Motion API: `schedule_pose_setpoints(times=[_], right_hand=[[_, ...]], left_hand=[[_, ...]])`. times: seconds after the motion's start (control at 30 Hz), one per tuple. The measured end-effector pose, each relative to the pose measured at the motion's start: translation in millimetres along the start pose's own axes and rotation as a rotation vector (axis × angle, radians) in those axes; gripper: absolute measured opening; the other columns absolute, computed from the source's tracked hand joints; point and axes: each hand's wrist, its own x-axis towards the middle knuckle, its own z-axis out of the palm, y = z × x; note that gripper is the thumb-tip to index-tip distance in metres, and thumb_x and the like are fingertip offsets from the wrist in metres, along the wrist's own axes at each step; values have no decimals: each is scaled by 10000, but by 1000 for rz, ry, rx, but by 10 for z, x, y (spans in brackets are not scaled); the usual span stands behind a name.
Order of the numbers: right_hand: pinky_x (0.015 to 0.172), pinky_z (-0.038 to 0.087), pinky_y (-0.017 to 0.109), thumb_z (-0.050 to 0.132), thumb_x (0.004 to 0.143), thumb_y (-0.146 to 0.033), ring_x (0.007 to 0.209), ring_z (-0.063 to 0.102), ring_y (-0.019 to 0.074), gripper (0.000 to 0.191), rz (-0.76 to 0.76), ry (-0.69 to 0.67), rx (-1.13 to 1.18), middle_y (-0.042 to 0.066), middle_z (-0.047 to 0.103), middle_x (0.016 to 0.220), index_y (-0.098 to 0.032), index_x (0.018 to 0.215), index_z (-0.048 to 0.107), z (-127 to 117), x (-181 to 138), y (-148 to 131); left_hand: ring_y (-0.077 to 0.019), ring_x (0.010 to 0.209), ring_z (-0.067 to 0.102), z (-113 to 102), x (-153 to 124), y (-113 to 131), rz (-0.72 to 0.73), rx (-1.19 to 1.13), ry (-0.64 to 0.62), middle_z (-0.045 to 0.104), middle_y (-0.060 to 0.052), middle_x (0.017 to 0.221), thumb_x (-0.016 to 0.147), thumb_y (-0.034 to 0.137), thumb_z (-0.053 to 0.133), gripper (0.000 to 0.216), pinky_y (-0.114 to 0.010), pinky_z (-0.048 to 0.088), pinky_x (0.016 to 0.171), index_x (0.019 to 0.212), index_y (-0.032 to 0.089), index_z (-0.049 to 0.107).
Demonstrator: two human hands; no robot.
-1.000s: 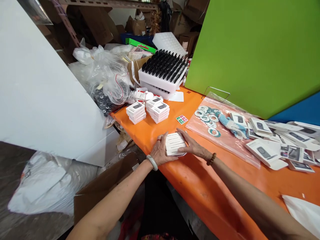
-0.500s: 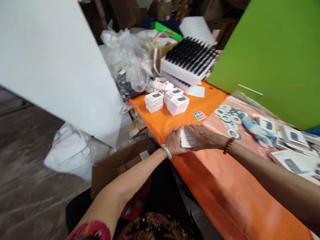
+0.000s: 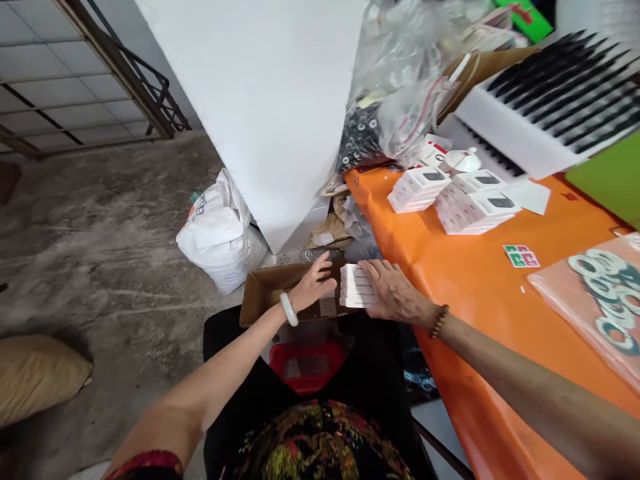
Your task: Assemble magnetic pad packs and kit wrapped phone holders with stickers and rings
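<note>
In my right hand [image 3: 395, 290] is a stack of small white boxes [image 3: 358, 287], gripped from its right side beside the table edge. My left hand [image 3: 313, 287] is apart from the stack, fingers spread and with nothing in them. Beneath both hands stands an open cardboard box [image 3: 260, 297] near my lap; its inside is only partly visible. More stacks of small white boxes [image 3: 477, 210] with dark pictures on top stand on the orange table [image 3: 450, 280].
A foam tray [image 3: 520, 127] of black pieces stands at the back right, beside plastic bags [image 3: 400, 60]. A sticker card [image 3: 521, 256] and a bag of white rings [image 3: 605, 287] lie on the table. A white panel [image 3: 270, 100] rises ahead, near a white sack [image 3: 220, 233].
My view has turned left. The stack has moved off the table toward the cardboard box in my right hand, and my left hand has let go of it.
</note>
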Motion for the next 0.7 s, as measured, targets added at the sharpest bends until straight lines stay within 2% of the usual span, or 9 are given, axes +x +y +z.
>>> schedule_pose_setpoints(times=[0.07, 0.13, 0.23, 0.37, 0.5, 0.6, 0.7], right_hand=[[883, 334, 428, 656, 618, -359, 1050, 453, 354, 827, 10, -49, 11, 207, 499, 1234, -73, 1335, 360, 315, 275, -113], [892, 338, 430, 666, 606, -355, 1053, 448, 349, 841, 0, -108, 16, 213, 496, 1237, -50, 1331, 367, 642, 513, -206], [894, 343, 434, 671, 609, -339, 1052, 440, 340, 834, -45, -198, 25, 210, 496, 1232, -38, 1328, 374, 1118, 783, -316], [901, 346, 429, 662, 636, -306, 1057, 433, 325, 796, -85, -314, 27, 204, 487, 1235, -36, 1329, 380, 1693, 1005, -400], [908, 359, 439, 685, 618, -295, 1051, 438, 332, 825, -64, -415, 46, 211, 490, 1229, -31, 1337, 380, 2215, 1144, -389], [919, 362, 473, 691, 612, -279, 1062, 436, 354, 860, -27, -482, 78, 224, 495, 1226, -15, 1360, 359, 2600, 1228, -356], [948, 344, 501, 689, 623, -272, 1083, 432, 369, 867, -9, -547, 134, 228, 497, 1233, -17, 1379, 349, 2974, 1284, -333]], left_hand=[[-267, 1239, 481, -249, -38, -231, -261, -102, 136, 404, -131, 1437, 790, 686, 501, 753, -397, 442, 972, 1390, 247, 381], [-268, 1187, 516, -410, -24, -491, -512, -145, 215, 414, -147, 1423, 823, 686, 443, 682, -383, 475, 919, 1316, 215, 452], [-283, 1049, 592, -532, 99, -915, -749, -210, 200, 477, -205, 1337, 799, 720, 429, 732, -408, 519, 815, 1277, 167, 462], [-281, 887, 642, -600, 388, -1487, -956, -293, 133, 603, -194, 1143, 769, 789, 334, 761, -445, 530, 732, 1166, 171, 530], [-383, 969, 621, -666, 659, -2040, -1109, -314, 133, 557, -228, 1229, 765, 796, 284, 785, -569, 487, 742, 1251, 213, 482], [-434, 1039, 589, -704, 799, -2438, -1202, -319, 139, 505, -247, 1298, 760, 785, 316, 788, -610, 469, 740, 1318, 239, 424], [-439, 1024, 597, -721, 907, -2807, -1264, -325, 121, 583, -234, 1187, 770, 754, 364, 720, -604, 484, 711, 1228, 219, 518]])
